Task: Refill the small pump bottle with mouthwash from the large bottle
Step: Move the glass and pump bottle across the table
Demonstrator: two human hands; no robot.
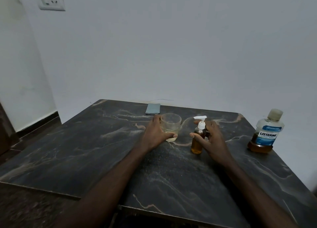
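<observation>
The small pump bottle (198, 138) stands upright on the dark marble table (103, 155), its white pump head on and amber liquid filling most of it. My right hand (211, 140) curls around it, thumb in front and fingers behind, touching its upper part. My left hand (155, 133) wraps the left side of a clear glass (171, 125) holding a little pale liquid at the bottom. The large mouthwash bottle (266, 133) with a blue-and-white label stands capped at the table's right edge, amber liquid low in it.
A grey-blue flat case (153, 108) lies at the table's far edge against the white wall. A wall socket (51, 0) sits at upper left. The table's front edge runs close to me, and floor shows at left.
</observation>
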